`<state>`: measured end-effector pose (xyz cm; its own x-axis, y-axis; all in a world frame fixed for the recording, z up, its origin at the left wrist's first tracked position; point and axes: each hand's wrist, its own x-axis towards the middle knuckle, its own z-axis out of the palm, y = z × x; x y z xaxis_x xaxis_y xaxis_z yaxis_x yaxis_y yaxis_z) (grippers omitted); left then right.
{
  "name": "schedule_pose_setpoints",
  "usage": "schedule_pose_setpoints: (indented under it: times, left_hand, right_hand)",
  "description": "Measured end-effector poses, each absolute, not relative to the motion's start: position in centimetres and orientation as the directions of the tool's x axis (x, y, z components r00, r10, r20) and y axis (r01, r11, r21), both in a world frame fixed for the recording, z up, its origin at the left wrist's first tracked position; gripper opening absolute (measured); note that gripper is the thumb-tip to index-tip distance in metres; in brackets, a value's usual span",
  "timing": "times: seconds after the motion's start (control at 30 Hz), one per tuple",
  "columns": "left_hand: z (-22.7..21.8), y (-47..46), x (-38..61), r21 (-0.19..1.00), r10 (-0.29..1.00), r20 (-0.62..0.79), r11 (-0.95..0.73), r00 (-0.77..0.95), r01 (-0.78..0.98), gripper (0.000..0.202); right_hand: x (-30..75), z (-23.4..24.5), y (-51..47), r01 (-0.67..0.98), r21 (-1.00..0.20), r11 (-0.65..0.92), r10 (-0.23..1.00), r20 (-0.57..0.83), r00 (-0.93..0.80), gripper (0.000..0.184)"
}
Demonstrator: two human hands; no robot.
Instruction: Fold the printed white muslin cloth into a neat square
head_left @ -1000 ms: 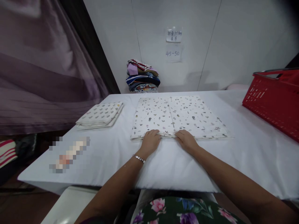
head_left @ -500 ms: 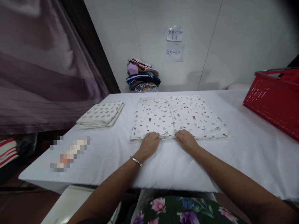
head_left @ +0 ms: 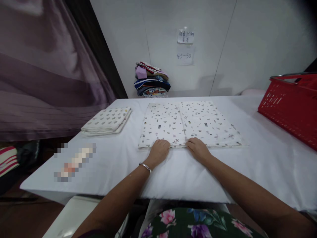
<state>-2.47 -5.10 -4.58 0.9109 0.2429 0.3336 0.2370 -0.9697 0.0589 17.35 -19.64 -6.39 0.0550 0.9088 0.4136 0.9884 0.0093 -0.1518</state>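
In front of me a white cloth [head_left: 170, 124] with small printed figures lies folded in layers, a crease running down its middle. My left hand [head_left: 159, 152] is closed on its near edge, left of the crease, fingers curled over the top and thumb hidden. Just right of the crease my right hand [head_left: 198, 148] pinches the same edge, its fingers pressed together. A short stretch of the edge shows between the two hands. To the left sits a second folded cloth [head_left: 106, 120], with grey leaf-like prints, apart from both hands.
A white-covered table [head_left: 119, 168] carries everything. At the back stands a stack of folded fabrics [head_left: 152, 81] against the wall; a red plastic basket [head_left: 292, 105] stands at the right. A blurred-out patch [head_left: 74, 163] lies at the left. Below the table edge is a white stool [head_left: 71, 215].
Both hands stay on the near edge of the cloth. The layers between them lie flatter and closer together now. The left wrist has shifted very slightly.
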Motion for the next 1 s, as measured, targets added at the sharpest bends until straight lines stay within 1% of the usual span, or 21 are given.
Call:
schedule_pose_setpoints:
  times: [0.13,0.27,0.4,0.63,0.73,0.83,1.0]
  left_hand:
    - [-4.5,-5.0,-2.3,0.111,0.271,0.313,-0.962,0.91,0.248,0.021]
    - [-4.5,-4.9,-2.1,0.105,0.259,0.282,-0.965,0.924,0.239,0.016]
    - [-4.7,-4.7,-1.8,0.106,0.267,0.281,-0.963,0.922,0.246,0.017]
    - [-4.5,-4.8,-1.9,0.191,0.295,0.298,-0.95,0.908,0.246,0.021]
    - [-4.3,-4.9,-2.0,0.245,0.315,0.307,-0.938,0.898,0.246,0.018]
    - [-4.2,-5.2,-1.7,0.292,0.326,0.329,-0.928,0.887,0.233,0.022]
    - [-4.1,-5.4,-0.8,0.338,0.33,0.315,-0.915,0.89,0.219,0.016]
  right_hand:
    - [17.4,-6.5,-19.7,0.989,-0.144,0.016,0.913,0.406,0.044,0.02]
    - [17.6,-6.5,-19.6,0.987,-0.162,0.013,0.915,0.4,0.054,0.02]
    - [17.6,-6.3,-19.5,0.981,-0.195,-0.002,0.92,0.384,0.078,0.019]
    - [17.6,-6.4,-19.6,0.988,-0.151,0.035,0.914,0.404,0.029,0.018]
    - [17.7,-6.6,-19.6,0.988,-0.151,0.037,0.908,0.417,0.03,0.019]
    - [17.7,-6.6,-19.6,0.987,-0.159,0.037,0.91,0.414,0.033,0.02]
    - [17.6,-6.4,-19.6,0.986,-0.163,0.036,0.911,0.411,0.034,0.022]
